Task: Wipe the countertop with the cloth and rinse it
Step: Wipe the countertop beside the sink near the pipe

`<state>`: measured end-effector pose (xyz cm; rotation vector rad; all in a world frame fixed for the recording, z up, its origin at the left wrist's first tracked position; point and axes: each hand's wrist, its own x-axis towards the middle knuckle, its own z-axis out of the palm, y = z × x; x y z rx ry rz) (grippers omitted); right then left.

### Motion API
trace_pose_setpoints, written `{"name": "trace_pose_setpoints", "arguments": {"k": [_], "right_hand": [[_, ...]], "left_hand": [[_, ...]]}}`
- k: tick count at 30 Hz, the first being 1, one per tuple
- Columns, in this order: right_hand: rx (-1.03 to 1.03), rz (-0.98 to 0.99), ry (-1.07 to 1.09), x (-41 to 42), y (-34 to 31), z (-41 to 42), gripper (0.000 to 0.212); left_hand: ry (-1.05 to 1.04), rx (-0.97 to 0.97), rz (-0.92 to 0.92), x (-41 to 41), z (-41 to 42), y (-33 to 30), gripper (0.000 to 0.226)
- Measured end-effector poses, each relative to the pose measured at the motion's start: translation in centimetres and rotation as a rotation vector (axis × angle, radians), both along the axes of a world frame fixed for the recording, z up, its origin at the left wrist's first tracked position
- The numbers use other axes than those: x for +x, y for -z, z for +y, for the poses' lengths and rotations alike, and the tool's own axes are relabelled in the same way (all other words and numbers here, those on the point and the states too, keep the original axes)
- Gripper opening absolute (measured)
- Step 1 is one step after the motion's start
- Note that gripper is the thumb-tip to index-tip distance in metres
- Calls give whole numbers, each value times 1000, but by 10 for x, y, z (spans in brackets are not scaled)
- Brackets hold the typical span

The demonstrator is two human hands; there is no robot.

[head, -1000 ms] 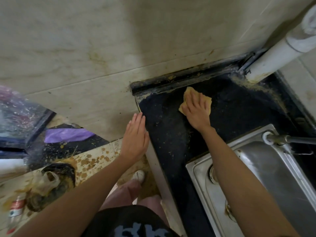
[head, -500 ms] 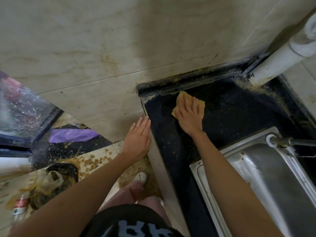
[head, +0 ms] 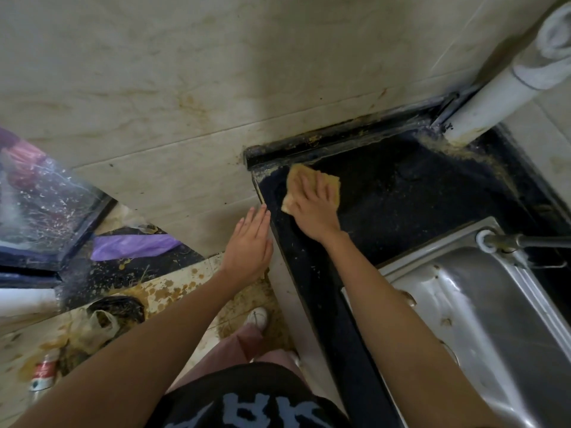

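A yellow cloth (head: 333,184) lies flat on the black speckled countertop (head: 401,205), close to its back left corner. My right hand (head: 313,208) presses down on the cloth with fingers spread, covering most of it. My left hand (head: 250,242) is flat and holds nothing, its fingers straight, beside the counter's left edge. Crumbs and brown grime speckle the counter, thickest near the white pipe.
A steel sink (head: 482,319) is set into the counter at the right, with a tap (head: 522,240) over it. A white pipe (head: 494,100) rises in the back right corner. Stained tiled wall behind. Rubbish, a purple bag (head: 133,247) and a bottle (head: 41,376) litter the dirty floor at left.
My right hand has slid the cloth leftward toward the counter's back left corner. My left hand stays beside the counter's edge.
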<state>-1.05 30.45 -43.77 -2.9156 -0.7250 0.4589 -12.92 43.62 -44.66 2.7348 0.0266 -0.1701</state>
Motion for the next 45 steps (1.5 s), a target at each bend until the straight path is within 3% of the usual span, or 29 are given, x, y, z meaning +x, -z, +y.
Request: {"name": "trace_pose_setpoints", "arguments": {"k": [3, 5, 10, 15, 22, 24, 27, 29, 34, 41, 45], "right_hand": [[21, -43, -292, -37, -1, -5, 53], [4, -76, -347, -41, 3, -27, 53], [11, -70, 83, -2, 6, -103, 66], [32, 25, 361, -12, 2, -92, 54], [29, -39, -28, -97, 4, -58, 63], [29, -10, 45, -83, 1, -71, 63], [84, 10, 358, -51, -1, -85, 61], [92, 3, 457, -35, -3, -84, 62], [33, -41, 476, -49, 2, -62, 59], [-10, -176, 190, -105, 13, -44, 60], [-18, -115, 349, -63, 8, -58, 67]], "left_hand": [[2, 16, -8, -1, -1, 2, 65], [10, 34, -9, -3, 0, 2, 70], [14, 17, -57, -7, -1, -4, 69], [31, -24, -59, -19, -8, 3, 65], [38, -46, -22, -26, -13, 6, 66], [45, -48, -29, -23, -10, 1, 64], [113, -38, -43, -16, -4, -4, 57], [173, 4, -43, -6, 5, -6, 57], [273, 88, -30, 20, 22, -7, 61], [240, 34, -43, 20, 17, 4, 59], [249, 13, -49, 21, 22, 4, 59]]}}
